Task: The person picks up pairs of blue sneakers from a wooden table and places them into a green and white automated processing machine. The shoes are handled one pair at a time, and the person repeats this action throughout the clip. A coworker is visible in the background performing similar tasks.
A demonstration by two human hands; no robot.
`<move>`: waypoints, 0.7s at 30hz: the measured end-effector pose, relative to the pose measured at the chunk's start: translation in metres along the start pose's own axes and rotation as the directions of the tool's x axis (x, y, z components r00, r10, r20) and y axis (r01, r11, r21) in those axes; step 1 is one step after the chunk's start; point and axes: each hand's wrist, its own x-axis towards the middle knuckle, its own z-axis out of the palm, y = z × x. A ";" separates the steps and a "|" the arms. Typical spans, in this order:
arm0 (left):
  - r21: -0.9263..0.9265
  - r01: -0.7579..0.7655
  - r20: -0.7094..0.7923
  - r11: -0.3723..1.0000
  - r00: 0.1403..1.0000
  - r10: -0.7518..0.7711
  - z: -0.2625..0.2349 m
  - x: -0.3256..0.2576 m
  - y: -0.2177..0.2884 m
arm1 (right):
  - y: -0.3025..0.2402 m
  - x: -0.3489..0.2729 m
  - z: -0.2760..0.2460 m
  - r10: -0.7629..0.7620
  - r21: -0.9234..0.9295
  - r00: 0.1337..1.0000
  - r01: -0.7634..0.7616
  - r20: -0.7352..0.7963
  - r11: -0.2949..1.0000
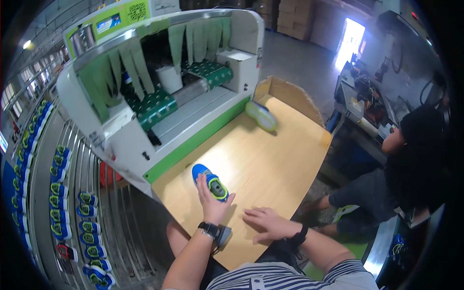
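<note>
Mostly, the upper left of the frame is taken up by a white machine (123, 150), against whose front a pale wooden table (275, 164) is set, seemingly as a level surface beside its openings. At lower centre, the right hand (270, 223) is spread wide with nothing held, while by the left hand (210, 198) a blue shoe (202, 171) near the centre is loosely clasped around its heel, probably for steadiness; above, a blurred second shoe (261, 116) is seen, sole outward.
</note>
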 end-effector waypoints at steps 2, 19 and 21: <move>0.006 0.005 0.011 1.000 1.000 -0.005 0.001 -0.001 -0.003 | 0.039 0.020 -0.032 0.045 0.317 0.995 -0.014 -0.089 0.948; 0.035 0.079 0.075 0.996 0.994 -0.081 -0.008 0.003 0.005 | 0.164 0.148 -0.153 0.326 0.199 0.735 -0.258 -0.594 0.945; 0.020 0.055 0.067 0.998 0.996 -0.056 -0.006 -0.001 0.003 | 0.161 0.109 -0.156 0.122 -0.118 0.828 -0.221 -0.548 0.968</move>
